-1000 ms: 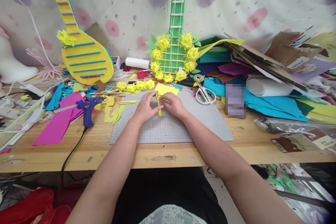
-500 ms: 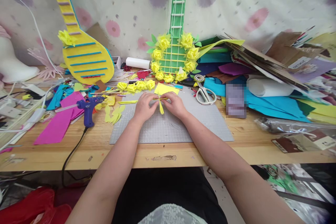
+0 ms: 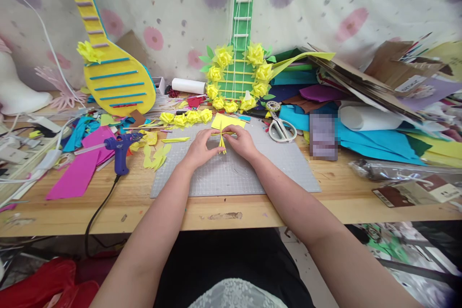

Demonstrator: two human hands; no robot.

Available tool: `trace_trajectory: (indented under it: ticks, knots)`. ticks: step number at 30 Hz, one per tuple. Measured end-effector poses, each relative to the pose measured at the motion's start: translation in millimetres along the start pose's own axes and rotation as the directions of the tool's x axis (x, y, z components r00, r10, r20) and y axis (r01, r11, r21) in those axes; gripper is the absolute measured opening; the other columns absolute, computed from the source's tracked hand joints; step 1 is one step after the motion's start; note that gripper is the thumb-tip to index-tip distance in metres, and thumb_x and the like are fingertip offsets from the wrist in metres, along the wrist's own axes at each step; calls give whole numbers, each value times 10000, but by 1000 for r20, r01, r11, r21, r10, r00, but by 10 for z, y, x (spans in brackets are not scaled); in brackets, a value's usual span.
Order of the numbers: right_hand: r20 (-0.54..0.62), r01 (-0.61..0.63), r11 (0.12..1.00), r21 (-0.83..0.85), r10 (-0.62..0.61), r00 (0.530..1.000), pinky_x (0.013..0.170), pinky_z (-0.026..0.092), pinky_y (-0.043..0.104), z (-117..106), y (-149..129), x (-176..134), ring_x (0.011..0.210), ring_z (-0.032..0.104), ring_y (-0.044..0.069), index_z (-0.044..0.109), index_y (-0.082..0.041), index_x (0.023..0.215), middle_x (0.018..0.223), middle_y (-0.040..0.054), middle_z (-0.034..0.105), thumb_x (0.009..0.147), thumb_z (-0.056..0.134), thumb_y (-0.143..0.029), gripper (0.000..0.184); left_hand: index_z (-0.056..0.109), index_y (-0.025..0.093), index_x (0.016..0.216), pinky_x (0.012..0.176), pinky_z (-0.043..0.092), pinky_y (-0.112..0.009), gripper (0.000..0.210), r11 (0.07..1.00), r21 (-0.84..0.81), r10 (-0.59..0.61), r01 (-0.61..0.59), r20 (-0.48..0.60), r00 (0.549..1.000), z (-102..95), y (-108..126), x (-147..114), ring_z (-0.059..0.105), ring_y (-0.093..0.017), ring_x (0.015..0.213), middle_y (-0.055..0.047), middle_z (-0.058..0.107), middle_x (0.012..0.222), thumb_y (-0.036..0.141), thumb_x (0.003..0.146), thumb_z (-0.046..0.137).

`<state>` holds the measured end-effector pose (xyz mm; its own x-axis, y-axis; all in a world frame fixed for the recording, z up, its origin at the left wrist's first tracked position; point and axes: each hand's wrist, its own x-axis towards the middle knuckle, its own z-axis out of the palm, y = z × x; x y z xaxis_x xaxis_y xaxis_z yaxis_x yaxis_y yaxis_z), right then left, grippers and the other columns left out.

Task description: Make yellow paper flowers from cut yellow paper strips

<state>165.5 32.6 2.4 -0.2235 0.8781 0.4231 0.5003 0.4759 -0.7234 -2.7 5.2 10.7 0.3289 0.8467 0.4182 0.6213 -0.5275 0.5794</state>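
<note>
Left hand and right hand pinch folded yellow paper, probably keeping its folds together. The mat likely shields the counter.

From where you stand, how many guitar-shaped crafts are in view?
2: a yellow guitar shape upright at the back left, behind the blue glue gun, and a green guitar shape at the back middle, beyond the grey mat. Others may be hidden.
</note>
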Motion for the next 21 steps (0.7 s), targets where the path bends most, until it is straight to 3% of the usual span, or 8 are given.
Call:
trace_trajectory:
  ticks: [6,10,21]
  knots:
    - [0,-6,1000,-5,6,1000,798,431,345,18,10,-4,858,561,177,605,-231,806,853,4,644,750,513,-218,109,534,204,1042,935,394,-336,339,1000,-12,5,-6,-62,998,18,14,-3,508,-168,1050,-45,593,1076,305,725,601]
    - [-5,18,999,-45,-18,1000,799,430,347,44,-13,-14,868,560,180,609,-235,816,859,8,647,743,522,-212,116,544,204,1016,929,400,-352,426,997,-27,-72,69,-98,993,41,33,-2,514,-185,1043,-49,592,1069,372,647,673]
    - [9,-22,1000,22,22,1000,798,427,337,33,29,-4,852,564,171,606,-226,804,858,3,646,743,519,-223,107,540,239,1060,894,428,-343,423,973,-208,-105,101,-7,994,77,-92,9,522,-175,1045,-40,576,1110,356,669,655]
